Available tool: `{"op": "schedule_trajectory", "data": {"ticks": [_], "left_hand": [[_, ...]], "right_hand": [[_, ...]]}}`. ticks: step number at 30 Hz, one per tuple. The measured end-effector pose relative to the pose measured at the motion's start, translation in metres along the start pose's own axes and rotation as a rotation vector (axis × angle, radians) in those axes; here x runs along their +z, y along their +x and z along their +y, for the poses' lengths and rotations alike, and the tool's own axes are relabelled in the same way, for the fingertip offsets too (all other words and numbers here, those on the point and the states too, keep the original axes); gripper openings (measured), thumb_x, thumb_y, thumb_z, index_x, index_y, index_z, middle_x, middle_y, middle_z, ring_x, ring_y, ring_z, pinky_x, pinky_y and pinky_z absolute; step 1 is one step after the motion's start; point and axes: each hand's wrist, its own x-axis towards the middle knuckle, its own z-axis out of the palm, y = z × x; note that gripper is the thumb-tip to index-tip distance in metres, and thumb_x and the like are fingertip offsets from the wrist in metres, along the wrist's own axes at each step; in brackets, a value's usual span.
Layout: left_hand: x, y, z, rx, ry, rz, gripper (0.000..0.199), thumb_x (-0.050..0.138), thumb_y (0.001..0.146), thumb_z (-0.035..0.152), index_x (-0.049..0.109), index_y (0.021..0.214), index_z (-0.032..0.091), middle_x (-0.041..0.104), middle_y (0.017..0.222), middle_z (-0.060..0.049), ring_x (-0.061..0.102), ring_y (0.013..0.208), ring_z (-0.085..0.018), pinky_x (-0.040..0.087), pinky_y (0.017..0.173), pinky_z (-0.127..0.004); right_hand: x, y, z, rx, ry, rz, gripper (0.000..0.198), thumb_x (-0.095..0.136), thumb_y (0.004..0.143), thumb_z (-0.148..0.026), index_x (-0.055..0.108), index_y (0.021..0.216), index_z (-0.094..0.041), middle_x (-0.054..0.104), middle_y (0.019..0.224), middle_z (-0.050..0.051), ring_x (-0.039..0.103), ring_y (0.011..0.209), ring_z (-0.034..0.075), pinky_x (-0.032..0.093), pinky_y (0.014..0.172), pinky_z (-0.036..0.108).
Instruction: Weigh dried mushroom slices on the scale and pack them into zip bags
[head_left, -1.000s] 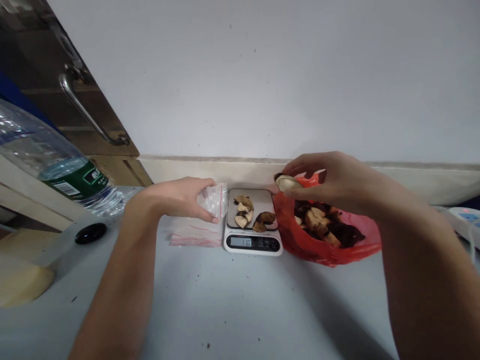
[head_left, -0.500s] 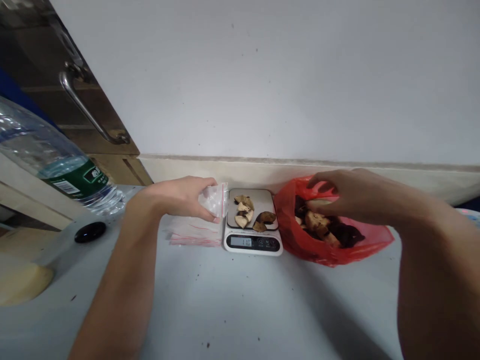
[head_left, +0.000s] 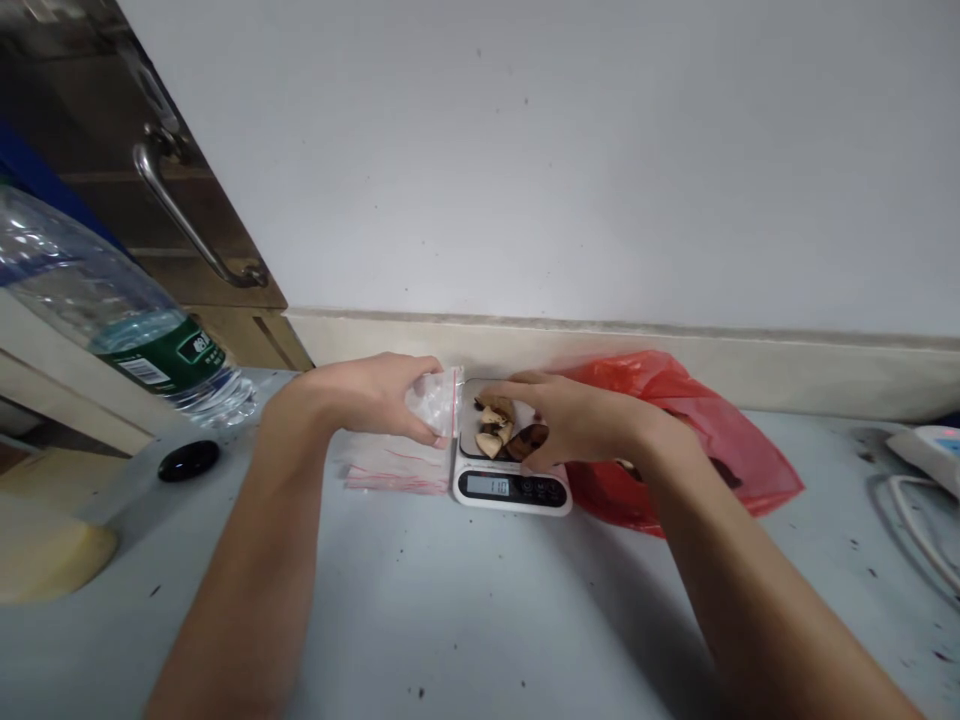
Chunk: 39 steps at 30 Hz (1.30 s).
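Note:
My left hand (head_left: 371,395) has its thumb and fingers around a small clear zip-lock bag (head_left: 439,405) with a red seal line, held by the left edge of the white kitchen scale (head_left: 474,502). Pieces of dried mushroom (head_left: 493,440) lie on the scale's plate, and its display is lit. Above the plate's right side, my right hand (head_left: 585,420) has thumb and fingers apart around these pieces; whether it touches them I cannot tell. A red plastic bag (head_left: 630,375) with more dried mushrooms stands right of the scale, partly hidden by my right forearm.
Flat zip-lock bags (head_left: 397,465) lie left of the scale. A large water bottle (head_left: 161,350) and a black oval object (head_left: 188,461) are at the left. On the far right is a white device (head_left: 926,455) with a cable. A wall (head_left: 570,200) rises behind.
My right hand has moved left, out of the red bag to over the scale. The red bag's opening has sagged. My left hand still holds the zip-lock bag in nearly the same place.

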Motion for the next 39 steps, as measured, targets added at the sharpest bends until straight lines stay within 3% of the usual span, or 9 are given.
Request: {"op": "schedule_trajectory", "data": {"ticks": [6,12,15,19,25,28,33,36,39], "left_hand": [[0.001,0.001,-0.003,0.022,-0.018,0.002,0.074,0.068,0.066,0.058,0.057,0.133,0.028,0.069,0.133,-0.009,0.064,0.114,-0.034,0.049,0.088,-0.038],[0.003,0.005,-0.002,0.032,0.009,0.0,0.074,0.069,0.07,0.057,0.057,0.137,0.028,0.069,0.135,-0.01,0.064,0.116,-0.034,0.049,0.088,-0.036],[0.005,0.009,0.0,0.061,0.004,-0.024,0.076,0.07,0.071,0.057,0.056,0.139,0.027,0.071,0.132,-0.01,0.065,0.117,-0.034,0.049,0.09,-0.035],[0.008,0.013,0.003,0.091,-0.025,-0.042,0.073,0.071,0.071,0.057,0.058,0.136,0.027,0.072,0.132,-0.008,0.067,0.115,-0.033,0.049,0.09,-0.035],[0.011,0.017,0.003,0.104,-0.009,-0.033,0.078,0.071,0.069,0.058,0.057,0.139,0.026,0.069,0.136,-0.011,0.065,0.117,-0.036,0.049,0.093,-0.038],[0.011,0.019,0.005,0.124,-0.029,-0.038,0.078,0.071,0.069,0.063,0.058,0.136,0.024,0.068,0.137,-0.012,0.065,0.118,-0.036,0.048,0.092,-0.038],[0.014,0.023,0.011,0.221,-0.105,-0.003,0.077,0.073,0.071,0.067,0.059,0.132,0.023,0.068,0.137,-0.011,0.064,0.12,-0.034,0.049,0.091,-0.035],[0.015,0.024,0.012,0.296,-0.189,-0.005,0.076,0.074,0.072,0.068,0.059,0.133,0.025,0.071,0.131,-0.008,0.066,0.116,-0.032,0.05,0.09,-0.035],[0.013,0.022,0.011,0.3,-0.236,0.0,0.074,0.074,0.073,0.07,0.059,0.128,0.024,0.073,0.125,-0.007,0.068,0.111,-0.031,0.051,0.088,-0.035]], "right_hand": [[0.005,0.021,0.009,-0.043,0.088,-0.026,0.08,0.085,0.074,-0.025,0.057,0.148,-0.034,0.059,0.147,0.012,0.065,0.123,0.033,0.054,0.1,0.041],[0.007,0.025,0.012,-0.102,0.078,0.021,0.049,0.074,0.085,-0.022,0.071,0.134,-0.028,0.072,0.131,0.01,0.07,0.113,0.03,0.054,0.097,0.04],[0.006,0.023,0.016,-0.092,0.114,0.056,0.044,0.072,0.084,-0.017,0.074,0.127,-0.025,0.078,0.121,0.008,0.073,0.102,0.026,0.055,0.089,0.035],[0.005,0.019,0.023,-0.072,0.116,0.082,0.022,0.068,0.083,-0.016,0.08,0.101,-0.022,0.081,0.093,0.003,0.071,0.077,0.02,0.054,0.072,0.03],[-0.004,0.01,0.034,-0.033,0.197,0.106,0.006,0.071,0.08,-0.021,0.074,0.084,-0.023,0.078,0.082,0.001,0.07,0.073,0.019,0.052,0.066,0.03],[-0.013,0.0,0.029,-0.027,0.209,0.158,0.005,0.07,0.082,-0.027,0.07,0.086,-0.024,0.075,0.079,0.0,0.069,0.072,0.018,0.051,0.064,0.029],[-0.015,-0.009,0.008,-0.136,0.225,0.242,0.006,0.068,0.085,-0.025,0.065,0.09,-0.026,0.071,0.074,-0.003,0.065,0.062,0.015,0.047,0.058,0.027],[-0.009,-0.004,0.0,-0.21,0.267,0.358,0.023,0.071,0.082,-0.018,0.062,0.102,-0.027,0.074,0.084,-0.003,0.067,0.066,0.015,0.049,0.06,0.026],[-0.006,0.001,-0.003,-0.242,0.303,0.492,0.023,0.076,0.077,-0.017,0.063,0.095,-0.025,0.073,0.082,-0.001,0.07,0.073,0.018,0.052,0.063,0.028]]}}
